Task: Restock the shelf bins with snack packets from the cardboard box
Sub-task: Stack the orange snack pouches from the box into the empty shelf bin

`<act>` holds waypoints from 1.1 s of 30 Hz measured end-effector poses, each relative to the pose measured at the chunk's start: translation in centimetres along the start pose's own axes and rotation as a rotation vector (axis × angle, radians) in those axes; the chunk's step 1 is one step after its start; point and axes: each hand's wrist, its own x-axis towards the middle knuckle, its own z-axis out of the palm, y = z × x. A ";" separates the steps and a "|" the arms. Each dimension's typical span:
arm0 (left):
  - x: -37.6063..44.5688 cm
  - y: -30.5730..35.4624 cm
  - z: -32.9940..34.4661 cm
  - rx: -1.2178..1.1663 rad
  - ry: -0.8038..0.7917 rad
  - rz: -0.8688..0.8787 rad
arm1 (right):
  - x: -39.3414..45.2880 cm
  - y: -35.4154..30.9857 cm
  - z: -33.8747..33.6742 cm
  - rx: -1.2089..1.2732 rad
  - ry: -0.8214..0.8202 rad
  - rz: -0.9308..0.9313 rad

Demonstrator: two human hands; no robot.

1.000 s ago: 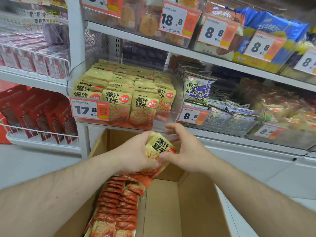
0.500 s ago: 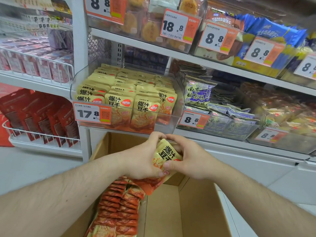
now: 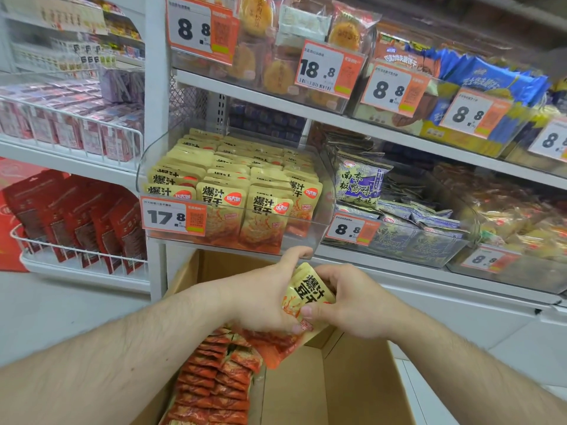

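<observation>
Both hands gripped a small stack of snack packets (image 3: 308, 297) above the cardboard box (image 3: 352, 381), left hand (image 3: 264, 297) and right hand (image 3: 349, 302) with fingers curled around it. Just beyond the fingers stood the clear shelf bin (image 3: 319, 231), already packed with matching yellow packets; more packets (image 3: 214, 384) lay in the box below the left fingers.

We hold a bunch of snack packets (image 3: 308, 294) between the left hand (image 3: 260, 297) and the right hand (image 3: 349, 302), just above the cardboard box (image 3: 352, 381). In the box, more packets (image 3: 214, 381) lie stacked along its left side. Right behind and above our hands sits the shelf bin (image 3: 233, 194), filled with rows of packets, a price tag (image 3: 173, 216) on its front left. To its right stands a neighbouring bin (image 3: 399, 222).
</observation>
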 end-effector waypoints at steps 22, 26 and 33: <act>1.5 -2.8 -3.7 0.656 0.495 -0.170 | 15.0 -11.6 -12.4 -0.738 0.122 0.341; 1.7 -3.0 -3.5 0.639 0.517 -0.153 | 16.1 -11.0 -11.0 -0.662 0.101 0.327; 1.9 -3.6 -3.3 0.616 0.542 -0.130 | 18.4 -5.6 -10.2 -0.924 0.083 0.202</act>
